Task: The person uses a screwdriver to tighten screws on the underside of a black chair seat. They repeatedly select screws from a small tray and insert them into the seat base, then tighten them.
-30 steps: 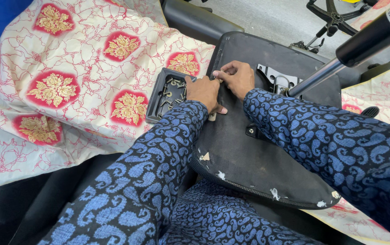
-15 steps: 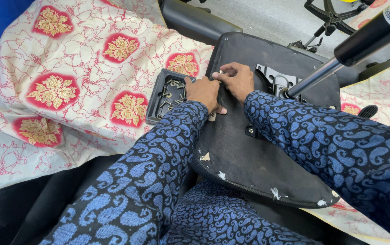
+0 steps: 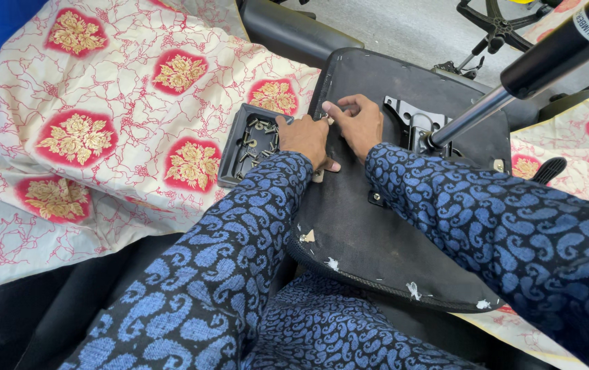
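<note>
1. While both arms in blue paisley sleeves reach forward, the left hand (image 3: 305, 137) and right hand (image 3: 357, 123) meet, touching, on the upturned black chair seat (image 3: 370, 233).
2. Both hands are curled, fingertips pinching something small between them; what it is cannot be told.
3. A black tray of screws (image 3: 248, 144) lies just left of the left hand, on the patterned cloth (image 3: 116, 137).
4. A gas-lift cylinder (image 3: 534, 65) rises from the metal bracket (image 3: 414, 120) beside the right hand.
</note>
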